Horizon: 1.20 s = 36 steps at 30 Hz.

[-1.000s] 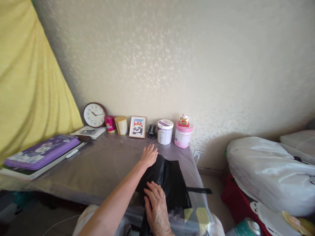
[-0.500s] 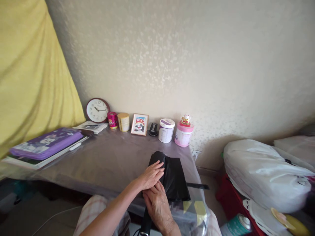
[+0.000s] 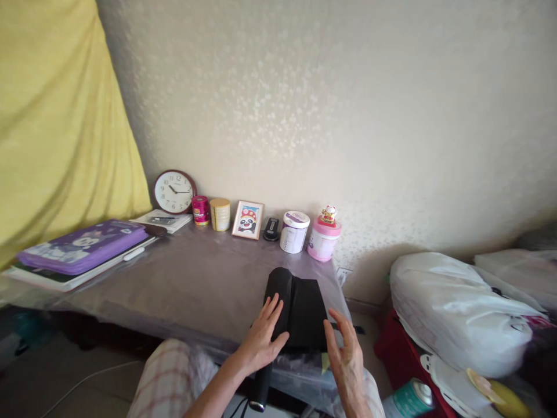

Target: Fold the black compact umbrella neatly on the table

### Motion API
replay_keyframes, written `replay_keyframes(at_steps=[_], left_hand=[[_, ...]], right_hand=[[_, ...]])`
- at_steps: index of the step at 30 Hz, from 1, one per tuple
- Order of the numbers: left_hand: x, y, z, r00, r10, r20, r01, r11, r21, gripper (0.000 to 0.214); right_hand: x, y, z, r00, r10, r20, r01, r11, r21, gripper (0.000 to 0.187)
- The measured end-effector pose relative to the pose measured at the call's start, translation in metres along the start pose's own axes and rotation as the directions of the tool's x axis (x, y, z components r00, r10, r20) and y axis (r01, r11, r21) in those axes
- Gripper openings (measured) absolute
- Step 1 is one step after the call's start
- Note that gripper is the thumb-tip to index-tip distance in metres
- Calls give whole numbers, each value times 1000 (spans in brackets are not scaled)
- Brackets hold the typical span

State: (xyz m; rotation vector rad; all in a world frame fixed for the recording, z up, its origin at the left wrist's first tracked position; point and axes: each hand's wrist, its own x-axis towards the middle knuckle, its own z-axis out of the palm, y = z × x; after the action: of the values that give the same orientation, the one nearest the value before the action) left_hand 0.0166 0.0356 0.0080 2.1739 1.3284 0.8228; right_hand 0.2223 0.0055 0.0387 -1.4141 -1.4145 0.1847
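Observation:
A black folding umbrella (image 3: 304, 302) lies at the table's front edge, one flap of its fabric spread flat to the right. Its black handle (image 3: 261, 386) juts out over the edge toward me, a cord hanging by it. My left hand (image 3: 263, 337) rests on the rolled part, fingers stretched and thumb apart. Beside the flap's right edge is my right hand (image 3: 345, 348), its fingers parted and holding nothing; whether a fingertip touches the fabric I cannot tell. A short end of black strap (image 3: 359, 330) shows just beyond that hand.
Along the wall stand a clock (image 3: 174, 191), a pink tin (image 3: 201, 211), a yellow-lidded jar (image 3: 220, 216), a panda picture (image 3: 248, 220), a white tub (image 3: 295, 233) and a pink tub (image 3: 324, 241). A purple case (image 3: 82, 247) lies left. Bags (image 3: 461, 313) and a spray can (image 3: 411, 399) are right.
My hands, overlapping on the umbrella before, have separated. The right one has moved rightward past the flap; the left has flattened out on the rolled part.

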Motion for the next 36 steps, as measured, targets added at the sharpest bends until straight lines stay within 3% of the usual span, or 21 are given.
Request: replay_keyframes(at_steps=[5, 9, 14, 19, 22, 28, 32, 36], left_hand=[[-13, 6, 11, 996, -64, -67, 59, 995, -82, 68], [-15, 4, 15, 990, -97, -104, 83, 988, -132, 67], [-15, 2, 16, 988, -110, -104, 93, 983, -160, 66], [-16, 1, 16, 987, -117, -112, 98, 982, -161, 64], [-16, 1, 15, 986, -123, -114, 103, 981, -165, 63], [-17, 2, 13, 987, -117, -108, 98, 981, -169, 61], [-17, 0, 14, 986, -107, -130, 84, 982, -172, 61], [-15, -1, 16, 984, -133, -114, 112, 978, -175, 59]], right_hand=[[-3, 23, 7, 962, 261, 84, -271, 953, 137, 45], [-8, 22, 13, 943, 314, 113, -332, 912, 241, 48], [-9, 22, 15, 902, 415, 117, -431, 871, 235, 57], [-15, 6, 17, 836, 493, 240, -547, 718, 431, 63], [-18, -7, 22, 854, 468, 229, -521, 776, 356, 60], [-21, -20, 40, 908, 368, 199, -399, 904, 154, 34], [-24, -21, 55, 955, 229, 188, -259, 954, 153, 34], [-23, -20, 68, 969, 109, 221, -159, 962, 222, 41]])
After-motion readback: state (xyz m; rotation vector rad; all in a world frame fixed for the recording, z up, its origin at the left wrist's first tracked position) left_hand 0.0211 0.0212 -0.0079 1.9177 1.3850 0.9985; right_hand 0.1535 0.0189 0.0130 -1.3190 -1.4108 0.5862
